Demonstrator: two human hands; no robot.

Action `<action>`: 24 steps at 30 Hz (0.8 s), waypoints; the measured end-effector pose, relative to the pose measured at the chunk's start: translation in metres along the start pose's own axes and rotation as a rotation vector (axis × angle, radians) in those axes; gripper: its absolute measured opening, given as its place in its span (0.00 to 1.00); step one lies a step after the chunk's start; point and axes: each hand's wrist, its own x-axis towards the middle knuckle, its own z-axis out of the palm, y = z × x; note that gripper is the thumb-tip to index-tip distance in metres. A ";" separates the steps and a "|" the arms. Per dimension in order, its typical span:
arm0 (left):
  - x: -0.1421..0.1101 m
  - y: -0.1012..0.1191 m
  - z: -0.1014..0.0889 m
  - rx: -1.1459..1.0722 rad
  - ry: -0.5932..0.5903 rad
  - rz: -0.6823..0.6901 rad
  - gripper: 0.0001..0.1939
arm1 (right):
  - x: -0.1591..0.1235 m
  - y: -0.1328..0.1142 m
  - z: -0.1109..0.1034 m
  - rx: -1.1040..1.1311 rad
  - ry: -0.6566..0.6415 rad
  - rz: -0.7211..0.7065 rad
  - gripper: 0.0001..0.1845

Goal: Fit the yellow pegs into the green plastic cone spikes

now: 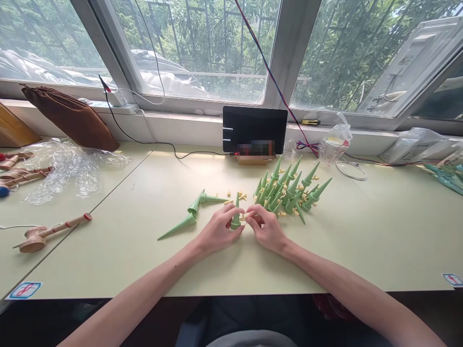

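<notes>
My left hand (pixel 221 225) is closed around a green cone-shaped watering spike (pixel 236 217), held point up just above or on the table. At its side, my right hand (pixel 265 226) pinches a small pale-yellow valve piece (pixel 244 217), which meets the spike; whether it is seated cannot be seen. Left of my hands lie several loose green spikes (pixel 177 226) without yellow pieces visible on them. Small yellow pieces (pixel 243 196) are scattered just beyond my fingers. To the right stands a dense cluster of green spikes (pixel 289 190), mostly point up, many with yellow pieces at their sides.
A tablet (pixel 255 130) leans at the back of the pale table (pixel 347 250). Wooden kendamas (pixel 36 239) and clear plastic wrap (pixel 61 168) lie at left, near a brown pouch (pixel 77 118). A plastic bag (pixel 335 142) and coiled white cable (pixel 350 171) sit back right.
</notes>
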 end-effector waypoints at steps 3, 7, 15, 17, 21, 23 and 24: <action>0.000 0.000 0.000 0.001 0.003 0.014 0.12 | 0.000 0.000 0.000 -0.013 0.001 0.005 0.08; 0.000 -0.002 0.001 0.013 0.007 0.035 0.12 | -0.001 0.001 0.000 -0.015 0.011 0.019 0.09; -0.002 -0.005 0.004 0.051 0.014 0.051 0.13 | 0.000 -0.001 0.001 0.043 0.027 0.059 0.08; -0.001 -0.003 0.004 0.037 0.020 0.025 0.13 | 0.000 -0.002 0.001 0.042 0.018 0.065 0.07; -0.001 -0.001 0.001 0.000 0.029 -0.060 0.13 | 0.001 -0.004 0.002 -0.029 0.012 0.042 0.09; 0.000 0.000 0.000 -0.026 0.015 -0.087 0.13 | 0.001 -0.003 0.003 -0.068 0.019 0.006 0.09; 0.000 -0.001 -0.001 -0.040 0.008 -0.096 0.12 | 0.001 -0.002 0.003 -0.082 0.020 -0.013 0.09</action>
